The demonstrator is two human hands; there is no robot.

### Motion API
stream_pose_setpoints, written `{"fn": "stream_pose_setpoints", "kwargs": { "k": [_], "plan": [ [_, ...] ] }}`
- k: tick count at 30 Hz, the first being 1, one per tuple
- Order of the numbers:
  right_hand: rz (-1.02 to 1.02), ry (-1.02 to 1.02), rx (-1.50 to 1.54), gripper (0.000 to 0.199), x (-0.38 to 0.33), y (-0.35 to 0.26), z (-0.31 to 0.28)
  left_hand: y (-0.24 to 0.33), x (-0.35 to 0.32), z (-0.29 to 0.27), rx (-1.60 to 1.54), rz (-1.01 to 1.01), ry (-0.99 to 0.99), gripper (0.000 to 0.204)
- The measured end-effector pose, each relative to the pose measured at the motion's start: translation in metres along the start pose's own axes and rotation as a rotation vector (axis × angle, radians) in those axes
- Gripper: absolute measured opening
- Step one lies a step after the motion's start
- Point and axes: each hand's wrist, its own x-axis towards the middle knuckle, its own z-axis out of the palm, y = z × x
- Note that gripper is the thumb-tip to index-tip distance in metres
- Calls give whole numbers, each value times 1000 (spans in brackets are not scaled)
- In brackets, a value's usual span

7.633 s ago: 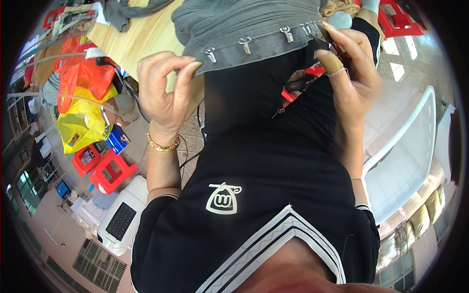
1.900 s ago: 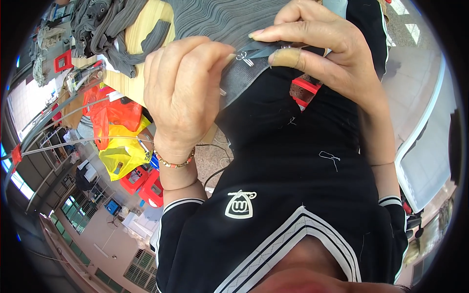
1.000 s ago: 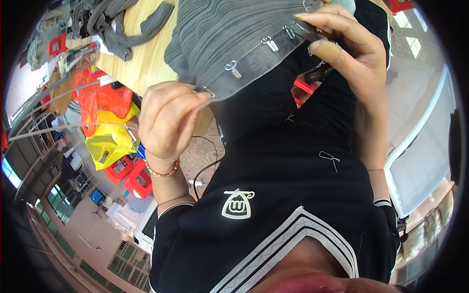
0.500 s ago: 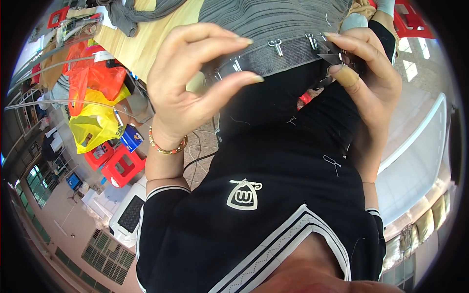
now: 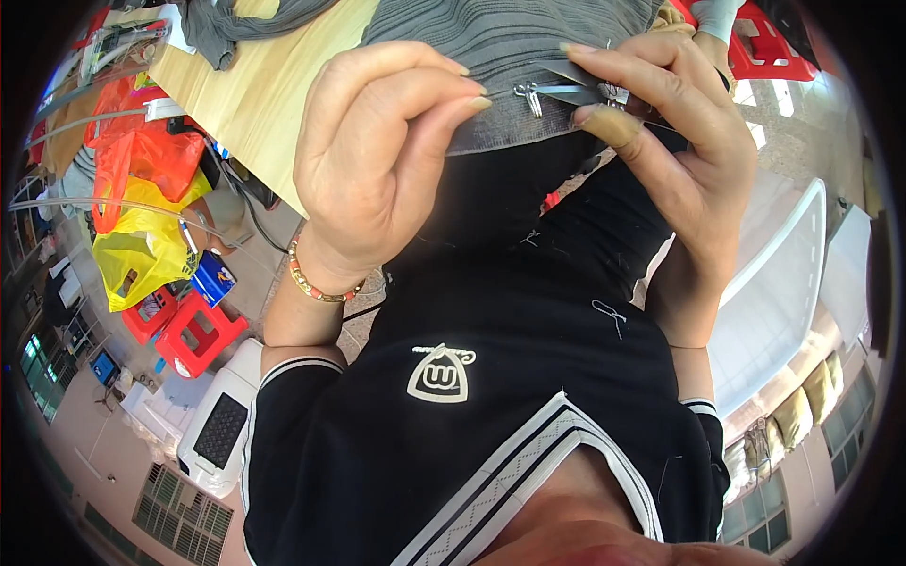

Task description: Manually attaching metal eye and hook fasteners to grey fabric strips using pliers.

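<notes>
A grey pleated garment (image 5: 528, 38) with a dark waistband lies over my lap and the table's edge. On the band sits a metal hook (image 5: 532, 100). My left hand (image 5: 373, 156) is closed in a pinch beside the hook, thumb against fingertips; whatever is between them is too fine to make out. In my right hand (image 5: 694, 132) is a pair of thread snips (image 5: 573, 93), held between thumb and fingers. Their blades are spread and point left, with the tips close to the hook. A covering is wrapped around my right thumb.
The light wooden table (image 5: 236, 94) is at the upper left, with grey cloth (image 5: 245, 33) on it. Red stools (image 5: 198, 335) and red and yellow plastic bags (image 5: 142, 250) are on the left. A white-rimmed translucent bin (image 5: 769, 292) stands at the right.
My left thumb and fingers have closed from apart into a pinch. The snips have come left with my right hand, their blades now at the hook. The view has shifted slightly.
</notes>
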Motion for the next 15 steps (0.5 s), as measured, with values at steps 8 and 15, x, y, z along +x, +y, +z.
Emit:
{"fn": "stream_pose_setpoints", "kwargs": {
  "k": [8,15],
  "plan": [
    [-46,-57,-58,34,7,-7,-6,2,3,-4,-50,-38,-13,13],
    [15,-70,-48,34,8,-14,-12,8,-1,0,15,-25,-35,26]
  ]
}}
